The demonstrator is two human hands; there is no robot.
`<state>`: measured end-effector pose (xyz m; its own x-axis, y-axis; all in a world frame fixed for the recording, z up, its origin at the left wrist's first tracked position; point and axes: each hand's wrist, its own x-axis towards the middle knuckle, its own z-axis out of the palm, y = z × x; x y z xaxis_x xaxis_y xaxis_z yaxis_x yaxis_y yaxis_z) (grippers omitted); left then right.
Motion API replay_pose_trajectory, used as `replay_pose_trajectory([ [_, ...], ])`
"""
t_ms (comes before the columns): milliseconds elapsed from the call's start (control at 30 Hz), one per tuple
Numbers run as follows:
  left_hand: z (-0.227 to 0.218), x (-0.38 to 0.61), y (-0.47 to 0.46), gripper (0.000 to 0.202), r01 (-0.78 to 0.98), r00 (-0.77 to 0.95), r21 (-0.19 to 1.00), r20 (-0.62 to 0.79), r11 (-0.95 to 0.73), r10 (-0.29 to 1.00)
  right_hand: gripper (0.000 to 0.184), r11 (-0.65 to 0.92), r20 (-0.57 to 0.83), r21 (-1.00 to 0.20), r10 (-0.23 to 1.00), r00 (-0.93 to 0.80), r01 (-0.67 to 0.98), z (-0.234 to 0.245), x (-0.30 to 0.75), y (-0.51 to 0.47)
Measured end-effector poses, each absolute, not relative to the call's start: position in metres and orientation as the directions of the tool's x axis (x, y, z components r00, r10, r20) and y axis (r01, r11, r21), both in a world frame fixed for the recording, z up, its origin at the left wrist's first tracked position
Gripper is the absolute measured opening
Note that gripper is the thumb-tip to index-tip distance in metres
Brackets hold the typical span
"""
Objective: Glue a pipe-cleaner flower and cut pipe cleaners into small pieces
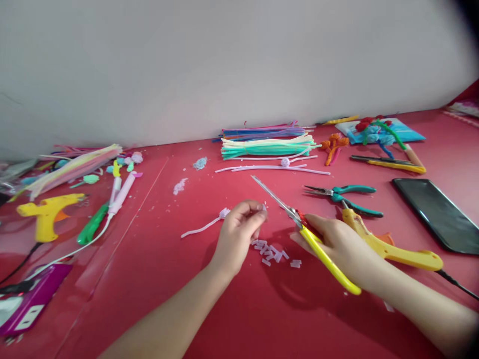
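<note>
My left hand (241, 227) is closed in a pinch, with a small pale lilac piece (264, 207) showing at its fingertips. In my right hand (333, 239) is a pair of scissors (318, 252) with yellow handles, its blades pointing up and left, apart from the pinched piece. Below and between my hands lies a loose heap of short lilac strips (271, 252). Just left of my left hand, a lilac pipe cleaner (200, 231) with a fuzzy knob at one end rests on the red table (239, 309).
Pliers (337, 192), a yellow glue gun (396, 252) and a phone (439, 214) lie to the right. Bundles of pipe cleaners (267, 147) are by the wall. Another glue gun (48, 212), a pink corded tool (122, 194) and a purple power strip (37, 296) are at left.
</note>
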<state>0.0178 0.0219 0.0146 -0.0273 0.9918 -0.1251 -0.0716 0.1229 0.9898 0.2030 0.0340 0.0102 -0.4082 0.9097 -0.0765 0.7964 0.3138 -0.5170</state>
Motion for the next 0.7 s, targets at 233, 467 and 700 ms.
replay_pose_trajectory([
  [233, 0.018, 0.029, 0.014, 0.008, 0.372, 0.206, 0.923, 0.022, -0.099, 0.978, 0.01, 0.089, -0.125, -0.87, 0.912, -0.391, 0.486, 0.019, 0.199, 0.033],
  [467, 0.013, 0.033, 0.01, 0.007, 0.508, 0.305, 0.823, 0.103, -0.253, 0.947, 0.01, 0.16, -0.094, -0.833, 0.903, -0.42, 0.53, 0.015, 0.199, 0.03],
  [700, 0.004, 0.014, 0.027, 0.027, 0.762, 0.167, 0.597, 0.194, -0.252, 0.967, 0.013, 0.221, 0.095, -0.41, 0.975, -0.199, 0.885, 0.012, 0.21, 0.049],
])
